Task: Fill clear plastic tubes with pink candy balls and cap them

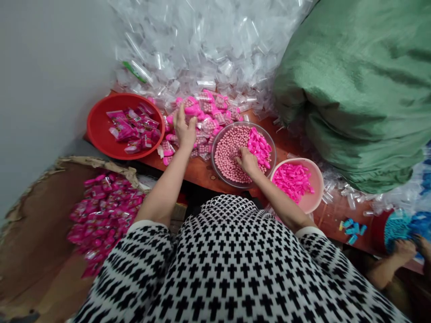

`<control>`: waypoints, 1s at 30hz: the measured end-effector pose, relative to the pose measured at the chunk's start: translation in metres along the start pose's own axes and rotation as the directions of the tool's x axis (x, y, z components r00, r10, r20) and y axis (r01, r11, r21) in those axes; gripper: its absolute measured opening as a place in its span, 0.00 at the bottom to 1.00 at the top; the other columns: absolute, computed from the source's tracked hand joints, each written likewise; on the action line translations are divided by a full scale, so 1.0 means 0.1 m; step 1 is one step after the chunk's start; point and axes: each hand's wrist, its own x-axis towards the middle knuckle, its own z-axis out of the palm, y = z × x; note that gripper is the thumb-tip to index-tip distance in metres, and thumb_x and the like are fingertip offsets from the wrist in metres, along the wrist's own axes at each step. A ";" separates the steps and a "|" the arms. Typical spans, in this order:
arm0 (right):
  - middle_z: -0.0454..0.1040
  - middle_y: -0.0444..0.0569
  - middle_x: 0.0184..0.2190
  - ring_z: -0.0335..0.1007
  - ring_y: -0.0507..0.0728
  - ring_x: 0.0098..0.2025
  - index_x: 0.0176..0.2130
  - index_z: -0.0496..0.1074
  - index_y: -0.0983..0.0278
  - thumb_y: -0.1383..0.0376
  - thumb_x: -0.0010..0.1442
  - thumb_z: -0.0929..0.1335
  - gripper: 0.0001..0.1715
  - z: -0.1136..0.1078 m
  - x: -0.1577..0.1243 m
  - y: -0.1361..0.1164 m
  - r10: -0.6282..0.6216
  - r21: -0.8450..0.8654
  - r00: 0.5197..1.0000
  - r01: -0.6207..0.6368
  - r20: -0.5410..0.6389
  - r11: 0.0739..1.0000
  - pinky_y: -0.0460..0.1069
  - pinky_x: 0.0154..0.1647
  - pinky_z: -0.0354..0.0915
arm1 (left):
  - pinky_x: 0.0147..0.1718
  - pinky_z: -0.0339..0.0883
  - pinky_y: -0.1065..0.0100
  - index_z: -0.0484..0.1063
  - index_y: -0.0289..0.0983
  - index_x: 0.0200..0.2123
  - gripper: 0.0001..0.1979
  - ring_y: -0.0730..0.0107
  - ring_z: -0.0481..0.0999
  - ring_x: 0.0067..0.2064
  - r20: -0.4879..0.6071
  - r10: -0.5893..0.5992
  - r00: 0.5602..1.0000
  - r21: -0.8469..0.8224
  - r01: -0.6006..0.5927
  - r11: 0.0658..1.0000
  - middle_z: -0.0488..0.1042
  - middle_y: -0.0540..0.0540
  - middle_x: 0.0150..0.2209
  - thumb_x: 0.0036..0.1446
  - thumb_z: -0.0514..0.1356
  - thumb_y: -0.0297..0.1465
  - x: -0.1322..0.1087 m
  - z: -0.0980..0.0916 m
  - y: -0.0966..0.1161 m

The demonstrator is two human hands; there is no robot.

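My left hand [185, 129] reaches forward onto a heap of small clear packets with pink pieces [208, 117] on the red-brown table; its fingers curl over a packet there. My right hand [247, 160] dips into a clear bowl [269, 142] filled with small pink balls [229, 150] and several bright pink plastic parts [259, 144]. Its fingers are bent down among the balls, and what they pinch is hidden.
A red bowl [97, 128] with filled pink packets stands at left. A pale pink bowl [314, 179] of pink parts is at right. A cardboard box [37, 233] of finished packets sits low left. Clear bags [202, 45] pile behind; a green sack [357, 85] looms right. Another person's hand [404, 249] works at far right.
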 end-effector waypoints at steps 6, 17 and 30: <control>0.73 0.47 0.35 0.69 0.56 0.36 0.47 0.67 0.64 0.63 0.56 0.66 0.19 0.07 -0.02 0.12 0.028 0.406 0.996 0.010 -0.087 0.914 0.50 0.42 0.64 | 0.68 0.41 0.51 0.67 0.37 0.58 0.23 0.56 0.54 0.68 0.235 0.150 0.960 0.021 -0.160 0.987 0.63 0.40 0.63 0.60 0.58 0.33 -0.70 0.14 0.50; 0.72 0.42 0.33 0.66 0.52 0.33 0.45 0.71 0.59 0.55 0.54 0.71 0.20 -0.29 -0.34 0.29 -0.196 0.792 0.971 0.225 -0.135 0.568 0.47 0.40 0.64 | 0.53 0.68 0.57 0.75 0.36 0.49 0.20 0.58 0.77 0.50 0.660 0.050 0.749 -0.274 0.179 0.945 0.78 0.41 0.48 0.58 0.58 0.39 -1.19 0.49 0.78; 0.72 0.42 0.26 0.71 0.54 0.28 0.36 0.71 0.62 0.55 0.52 0.73 0.16 -0.39 -0.38 0.59 -0.128 0.870 0.991 0.102 -0.045 0.482 0.49 0.33 0.69 | 0.36 0.76 0.63 0.76 0.34 0.42 0.28 0.64 0.77 0.38 0.655 -0.184 0.733 -0.432 0.564 0.704 0.78 0.44 0.38 0.41 0.70 0.48 -1.23 0.53 0.87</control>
